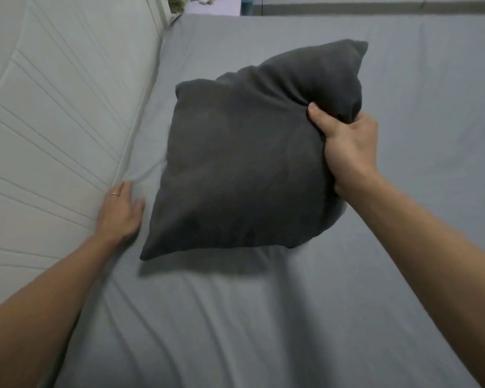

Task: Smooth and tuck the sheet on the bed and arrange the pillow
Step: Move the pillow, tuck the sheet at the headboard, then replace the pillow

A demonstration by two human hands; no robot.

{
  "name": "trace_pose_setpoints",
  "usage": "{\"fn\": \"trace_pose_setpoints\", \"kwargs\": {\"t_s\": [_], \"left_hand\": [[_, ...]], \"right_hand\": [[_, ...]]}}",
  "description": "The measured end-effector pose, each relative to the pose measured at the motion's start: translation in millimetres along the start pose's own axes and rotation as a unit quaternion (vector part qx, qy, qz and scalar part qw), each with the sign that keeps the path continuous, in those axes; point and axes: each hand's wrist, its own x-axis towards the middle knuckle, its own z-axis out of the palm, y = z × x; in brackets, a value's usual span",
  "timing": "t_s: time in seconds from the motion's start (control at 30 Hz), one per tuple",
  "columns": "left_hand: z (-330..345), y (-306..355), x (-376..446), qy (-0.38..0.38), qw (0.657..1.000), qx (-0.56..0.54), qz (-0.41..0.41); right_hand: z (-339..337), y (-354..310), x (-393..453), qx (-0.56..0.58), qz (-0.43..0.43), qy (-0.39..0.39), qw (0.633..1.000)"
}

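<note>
Grey-blue cotton-looking sheet (347, 303) covers the whole bed, flat and smooth at the far side, but long soft creases fan across the near part, so the smoothing looks only partly done. White padded headboard (53, 121), stitched in ribbed panels, stands along the left, and the sheet disappears into the seam at its foot. Charcoal pillow (241, 169), square, plump and matte like brushed velvet, is held up tilted, its lower corner close over the sheet and casting a shadow there; it is not yet laid in place. Of the hands, the right hand (347, 147) is clenched on the pillow's right edge, bunching the fabric. The left hand (121, 211), with a thin ring (114, 194), lies flat and spread, fingertips pressing the sheet into the seam, holding nothing. Tucking here seems underway; placing the pillow remains.
</note>
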Motion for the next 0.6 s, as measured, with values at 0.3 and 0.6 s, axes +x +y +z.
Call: {"fn": "trace_pose_setpoints", "kwargs": {"t_s": [0.3,0.6], "left_hand": [[3,-8,13,-0.181,0.981,0.006,-0.068],[3,46,58,-0.087,0.995,-0.035,-0.038]], "right_hand": [[-9,-8,10,0.022,-0.018,0.003,1.000],[-33,61,-3,0.043,0.148,-0.028,0.988]]}}
